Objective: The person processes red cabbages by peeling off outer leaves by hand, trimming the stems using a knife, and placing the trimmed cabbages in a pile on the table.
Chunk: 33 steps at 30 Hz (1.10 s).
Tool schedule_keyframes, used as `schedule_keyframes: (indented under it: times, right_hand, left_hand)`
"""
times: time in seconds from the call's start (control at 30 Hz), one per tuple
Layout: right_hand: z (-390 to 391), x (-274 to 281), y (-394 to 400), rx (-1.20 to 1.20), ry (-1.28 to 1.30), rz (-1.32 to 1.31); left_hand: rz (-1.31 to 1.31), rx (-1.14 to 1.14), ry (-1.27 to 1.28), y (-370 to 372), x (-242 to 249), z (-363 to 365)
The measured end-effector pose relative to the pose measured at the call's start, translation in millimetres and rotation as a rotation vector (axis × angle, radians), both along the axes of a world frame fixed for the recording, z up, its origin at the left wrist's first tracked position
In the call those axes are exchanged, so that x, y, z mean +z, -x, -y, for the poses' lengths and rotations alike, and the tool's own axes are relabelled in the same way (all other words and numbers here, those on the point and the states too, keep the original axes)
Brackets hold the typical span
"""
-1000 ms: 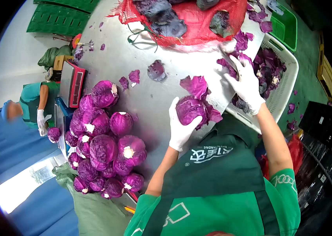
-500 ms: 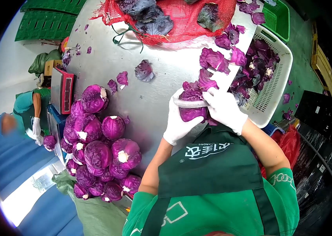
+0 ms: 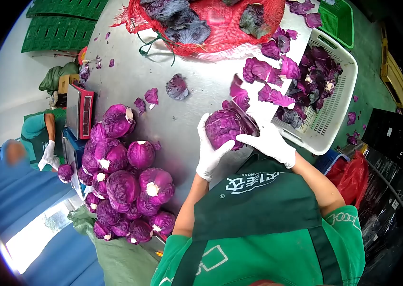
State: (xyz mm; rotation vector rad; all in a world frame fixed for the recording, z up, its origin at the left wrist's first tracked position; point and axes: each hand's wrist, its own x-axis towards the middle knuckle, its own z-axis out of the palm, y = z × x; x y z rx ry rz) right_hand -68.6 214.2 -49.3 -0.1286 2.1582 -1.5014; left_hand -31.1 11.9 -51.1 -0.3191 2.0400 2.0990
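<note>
Both hands wear white gloves and hold one purple cabbage [image 3: 222,128] between them, near the table edge in front of the apron. My left hand [image 3: 211,150] wraps its left side, thumb across the front. My right hand [image 3: 270,145] grips the right side, where a thin blade-like edge shows; its fingers are partly hidden. Torn purple leaves [image 3: 262,71] lie just beyond the cabbage. To the left is a pile of purple cabbages [image 3: 122,187] with pale cut stems. A single dark leaf [image 3: 177,86] rests on the metal table [image 3: 196,69].
A white basket [image 3: 351,90] of leaves stands at the table's right edge, a green crate [image 3: 337,21] beyond it. A red mesh bag [image 3: 225,31] with dark leaves lies at the far side. Red scales [image 3: 85,112] and a co-worker [image 3: 37,136] are at the left.
The cabbage has turned in my hands, and the curved metal band across it no longer shows. My right hand has moved down to the cabbage's side. Another loose leaf piece lies near the basket.
</note>
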Motion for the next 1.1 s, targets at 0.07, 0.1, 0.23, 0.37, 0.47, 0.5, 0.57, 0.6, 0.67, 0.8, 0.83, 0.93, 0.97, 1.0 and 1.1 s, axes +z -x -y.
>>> schedule_keyframes:
  times: [0.07,0.1,0.23,0.37,0.47,0.5,0.57,0.6,0.67,0.8,0.83,0.93,0.97,1.0,1.1]
  right_hand:
    - [0,3,2,-0.004,0.018,0.038]
    - [-1,4,2,-0.010,0.026,0.072]
    - [-8,-9,-2,-0.037,0.056,0.133]
    - [2,-8,-11,-0.145,-0.044,-0.015]
    - [-2,-14,-9,-0.138,0.014,-0.033]
    - [-2,-18,-12,-0.128,0.038,-0.091]
    - [-1,-26,-17,-0.123,0.017,-0.222]
    - [-1,-28,-20,-0.115,-0.001,-0.354]
    - [3,-24,-24,-0.087,-0.148,-0.430]
    - [9,-14,-19,-0.071,-0.298,-0.421]
    - [9,-14,-18,-0.099,-0.289,-0.395]
    - [8,-24,-11,-0.161,-0.256,-0.386]
    - [8,-27,-7,-0.210,-0.231,-0.359]
    - [9,-30,-4,-0.229,-0.223,-0.382]
    - [8,-58,3,-0.280,-0.198,-0.679]
  left_hand:
    - [0.034,0.013,-0.054,-2,3,0]
    - [0.035,0.019,-0.016,-2,2,-2]
    - [0.001,0.053,0.015,-7,0,-11]
    - [-0.007,0.054,0.021,-12,5,-19]
    - [-0.010,0.070,0.044,-14,2,-20]
    - [-0.018,0.074,0.074,-14,3,-22]
    - [-0.026,0.075,0.097,-14,2,-24]
    - [-0.045,0.062,0.122,-14,1,-23]
    - [-0.065,0.049,0.144,-13,1,-25]
    - [-0.039,0.079,0.106,-11,-1,-26]
    - [-0.058,0.050,0.170,-10,-5,-25]
    - [-0.073,0.057,0.198,-4,-8,-24]
    - [-0.056,0.072,0.143,-2,-6,-24]
    - [-0.094,0.054,0.180,0,-11,-19]
    - [-0.114,0.044,0.201,6,-14,-11]
